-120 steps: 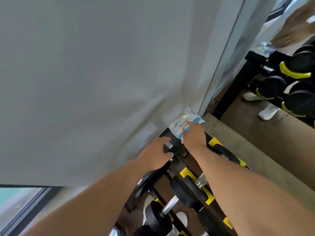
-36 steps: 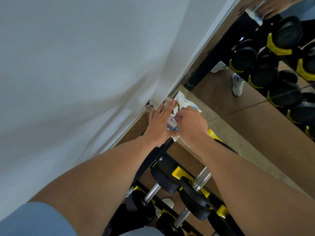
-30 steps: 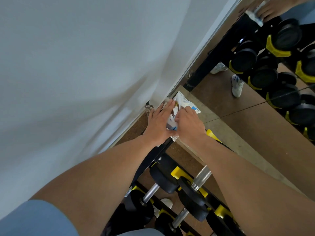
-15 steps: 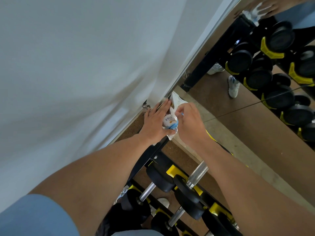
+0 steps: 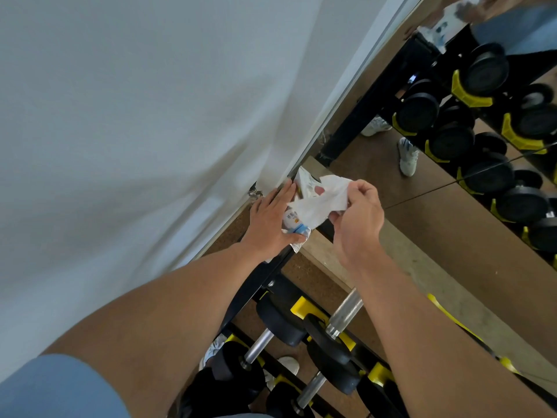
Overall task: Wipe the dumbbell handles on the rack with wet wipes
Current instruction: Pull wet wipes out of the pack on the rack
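A white and blue wet wipe pack [image 5: 297,226] lies on the top end of the black rack [image 5: 256,285], pressed down by my left hand [image 5: 271,221]. My right hand [image 5: 357,220] pinches a white wet wipe [image 5: 321,203] that stretches from the pack's opening up to my fingers. Below my arms, black dumbbells with silver handles [image 5: 345,313] rest in yellow cradles [image 5: 301,307] on the rack; another handle [image 5: 257,345] shows lower left.
A white curtain [image 5: 150,131] hangs on the left, close to the rack. A wall mirror [image 5: 452,176] on the right reflects the rack, dumbbells and white shoes. A beige ledge [image 5: 437,285] runs along the mirror's base. Brown floor lies under the rack.
My right hand has drawn a wipe out of the pack and lifted to the right. My left hand still holds the pack down.
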`<state>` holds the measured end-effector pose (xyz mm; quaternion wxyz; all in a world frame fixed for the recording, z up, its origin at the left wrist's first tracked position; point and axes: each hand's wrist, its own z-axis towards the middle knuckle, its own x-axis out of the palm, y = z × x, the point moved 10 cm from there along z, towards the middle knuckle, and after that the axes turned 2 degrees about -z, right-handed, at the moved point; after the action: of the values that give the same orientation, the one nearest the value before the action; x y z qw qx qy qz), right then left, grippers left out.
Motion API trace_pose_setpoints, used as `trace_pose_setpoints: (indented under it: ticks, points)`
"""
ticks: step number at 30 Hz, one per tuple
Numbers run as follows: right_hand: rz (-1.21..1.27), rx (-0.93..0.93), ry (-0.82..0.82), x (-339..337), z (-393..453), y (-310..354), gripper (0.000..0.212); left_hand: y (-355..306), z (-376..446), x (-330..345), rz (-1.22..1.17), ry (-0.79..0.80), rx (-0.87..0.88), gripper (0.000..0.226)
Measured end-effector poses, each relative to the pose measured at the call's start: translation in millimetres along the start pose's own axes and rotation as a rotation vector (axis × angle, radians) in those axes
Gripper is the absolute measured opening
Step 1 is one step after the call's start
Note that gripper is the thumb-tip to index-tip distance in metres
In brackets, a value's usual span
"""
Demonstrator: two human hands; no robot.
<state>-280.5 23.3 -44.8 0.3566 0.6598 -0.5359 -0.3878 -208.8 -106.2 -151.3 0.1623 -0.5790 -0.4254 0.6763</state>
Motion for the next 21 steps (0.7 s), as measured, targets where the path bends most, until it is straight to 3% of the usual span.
trace_pose_setpoints:
  ticks: [4, 8, 13, 16, 19, 21]
  points:
    - [0.14, 0.187, 0.021, -4, -6, -13, 0.013, 2, -1, 4, 0.001, 0.031, 0.005, 0.115]
    - [0.292, 0.372, 0.099, -4, -24, -30, 0.026, 4, 0, 9, 0.019, 0.119, -0.047, 0.106]
    - [0.336, 0.388, 0.254, -3, -42, -36, 0.028, 0, -2, 4, 0.043, 0.217, -0.057, 0.104]
    - [0.362, 0.372, 0.251, -8, -49, -31, 0.028, -6, -14, -20, 0.021, 0.055, -0.011, 0.094]
    - [0.354, 0.353, 0.246, -13, -53, -34, 0.03, -20, -46, -62, -0.249, -0.267, -0.095, 0.045]
    - [0.34, 0.341, 0.261, -12, -56, -38, 0.029, -29, -69, -67, -0.489, -0.287, -0.261, 0.026]
